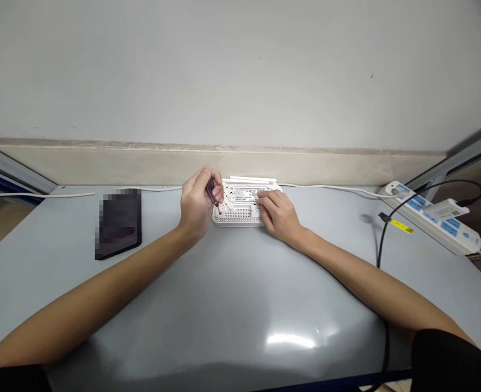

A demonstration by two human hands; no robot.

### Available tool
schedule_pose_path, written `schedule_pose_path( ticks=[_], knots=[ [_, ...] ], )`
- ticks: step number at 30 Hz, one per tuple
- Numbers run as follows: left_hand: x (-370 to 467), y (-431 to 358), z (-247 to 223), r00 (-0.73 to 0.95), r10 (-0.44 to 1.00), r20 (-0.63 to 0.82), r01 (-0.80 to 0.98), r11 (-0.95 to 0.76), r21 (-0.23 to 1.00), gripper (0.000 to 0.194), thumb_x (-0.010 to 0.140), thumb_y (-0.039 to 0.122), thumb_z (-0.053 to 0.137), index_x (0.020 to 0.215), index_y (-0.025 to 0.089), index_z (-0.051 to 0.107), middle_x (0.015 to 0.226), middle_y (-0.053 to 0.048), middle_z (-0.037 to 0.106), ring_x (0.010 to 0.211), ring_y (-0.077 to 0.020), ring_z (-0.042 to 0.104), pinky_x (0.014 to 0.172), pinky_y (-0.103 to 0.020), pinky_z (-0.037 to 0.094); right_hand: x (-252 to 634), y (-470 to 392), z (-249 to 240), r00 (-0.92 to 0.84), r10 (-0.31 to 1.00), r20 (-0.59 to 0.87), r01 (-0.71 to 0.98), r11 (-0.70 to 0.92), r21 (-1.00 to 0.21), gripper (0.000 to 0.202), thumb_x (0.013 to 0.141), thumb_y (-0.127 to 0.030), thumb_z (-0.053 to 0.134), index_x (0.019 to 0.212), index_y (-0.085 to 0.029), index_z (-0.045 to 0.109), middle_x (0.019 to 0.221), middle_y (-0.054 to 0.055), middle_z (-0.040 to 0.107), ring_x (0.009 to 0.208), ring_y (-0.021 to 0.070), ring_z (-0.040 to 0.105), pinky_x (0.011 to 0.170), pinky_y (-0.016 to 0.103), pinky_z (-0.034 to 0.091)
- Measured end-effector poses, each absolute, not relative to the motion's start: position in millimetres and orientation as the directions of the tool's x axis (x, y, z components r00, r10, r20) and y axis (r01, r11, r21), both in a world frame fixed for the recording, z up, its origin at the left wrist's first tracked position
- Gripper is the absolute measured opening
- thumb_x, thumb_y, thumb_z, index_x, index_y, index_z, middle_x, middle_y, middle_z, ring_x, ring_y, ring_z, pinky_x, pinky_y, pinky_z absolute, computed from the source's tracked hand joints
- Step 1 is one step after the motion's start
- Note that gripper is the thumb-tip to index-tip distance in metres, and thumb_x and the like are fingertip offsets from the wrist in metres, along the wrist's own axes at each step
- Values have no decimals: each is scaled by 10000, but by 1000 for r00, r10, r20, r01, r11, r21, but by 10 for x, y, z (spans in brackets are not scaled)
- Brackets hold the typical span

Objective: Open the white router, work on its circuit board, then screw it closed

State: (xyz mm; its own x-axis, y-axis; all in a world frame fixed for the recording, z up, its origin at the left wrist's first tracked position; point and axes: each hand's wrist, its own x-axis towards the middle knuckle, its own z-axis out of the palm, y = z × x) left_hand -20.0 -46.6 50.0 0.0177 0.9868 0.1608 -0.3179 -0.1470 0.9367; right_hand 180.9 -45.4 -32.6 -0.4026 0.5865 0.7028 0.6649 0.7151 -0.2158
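Note:
A white router (234, 222) lies with its vented, labelled underside up, close to the wall. One white antenna (252, 180) runs along its back edge. My left hand (197, 201) is closed around a thin screwdriver (217, 203), whose tip points down at the router's left front corner. Fingers hide most of the tool, and I cannot tell if the tip sits in a screw. On the router's right side rests my right hand (280, 214), its fingers bent over the underside and the thumb by the front edge, holding it against the table.
To the left lies a dark phone (120, 224), partly pixelated. A white power strip (432, 218) with a plugged-in white adapter (445, 209) stands at the right. A black cable (381, 247) with a yellow tag (401, 226) passes under my right forearm. White cable (334, 188) runs along the wall.

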Motion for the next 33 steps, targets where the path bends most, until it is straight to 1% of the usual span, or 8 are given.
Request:
schedule_pose_path(
  ticks=[3, 9, 15, 18, 24, 27, 31, 33],
  knots=[
    [-189, -524, 488, -29, 980, 197, -347, -194, 917, 351, 905, 383, 510, 627, 170, 489, 524, 45, 302, 456, -72, 339, 459, -195, 312, 1812, -456, -328, -402, 586, 704, 666, 714, -214, 182, 865, -101, 461, 967, -189, 583, 1084, 110, 651, 1008, 243, 576, 842, 398, 475],
    [-434, -268, 489, 508, 853, 117, -276, 33, 960, 258, 754, 269, 571, 537, 157, 486, 432, 80, 162, 395, -50, 175, 418, -202, 178, 1806, -464, -311, -406, 587, 700, 667, 714, -213, 199, 864, -90, 450, 965, -199, 582, 1081, 103, 653, 1008, 249, 585, 823, 401, 482],
    [-213, -492, 495, -14, 986, 168, -339, -163, 927, 253, 882, 314, 528, 676, 168, 513, 541, 49, 307, 477, -71, 341, 465, -193, 307, 1808, -465, -316, -405, 578, 709, 662, 720, -208, 190, 864, -89, 457, 964, -191, 582, 1068, 110, 659, 995, 247, 585, 821, 396, 476],
    [-194, -528, 469, -78, 984, 161, -359, -179, 916, 302, 896, 357, 512, 659, 169, 497, 533, 51, 289, 469, -67, 316, 460, -184, 290, 1808, -466, -318, -408, 585, 701, 665, 717, -211, 187, 867, -99, 459, 973, -192, 581, 1078, 109, 654, 1004, 249, 579, 831, 398, 474],
    [-479, -143, 481, 601, 795, 85, -293, 120, 948, 259, 758, 310, 520, 547, 165, 476, 418, 85, 135, 393, -56, 136, 410, -201, 191, 1806, -460, -324, -406, 590, 698, 652, 722, -231, 190, 866, -100, 461, 989, -190, 575, 1088, 116, 646, 1026, 244, 566, 840, 394, 464],
    [-419, -204, 468, 492, 865, 94, -294, 63, 954, 274, 821, 333, 499, 613, 156, 523, 429, 73, 205, 403, -65, 194, 424, -204, 226, 1803, -460, -323, -412, 573, 708, 644, 733, -219, 190, 868, -100, 462, 996, -185, 573, 1080, 120, 647, 1026, 246, 568, 836, 394, 464],
    [-190, -490, 379, -37, 994, 98, -300, -105, 948, 383, 921, 462, 467, 671, 174, 502, 524, 44, 325, 484, -86, 344, 487, -208, 342, 1801, -462, -327, -405, 591, 697, 648, 724, -237, 192, 871, -109, 463, 998, -196, 578, 1090, 116, 646, 1032, 251, 572, 838, 406, 470],
    [-133, -564, 325, -64, 996, 58, -295, -74, 953, 335, 892, 424, 543, 676, 182, 458, 581, 42, 335, 512, -82, 351, 494, -201, 337, 1802, -461, -332, -404, 601, 690, 650, 719, -246, 192, 872, -113, 465, 999, -199, 582, 1097, 115, 645, 1036, 253, 571, 842, 412, 473]
  ],
)
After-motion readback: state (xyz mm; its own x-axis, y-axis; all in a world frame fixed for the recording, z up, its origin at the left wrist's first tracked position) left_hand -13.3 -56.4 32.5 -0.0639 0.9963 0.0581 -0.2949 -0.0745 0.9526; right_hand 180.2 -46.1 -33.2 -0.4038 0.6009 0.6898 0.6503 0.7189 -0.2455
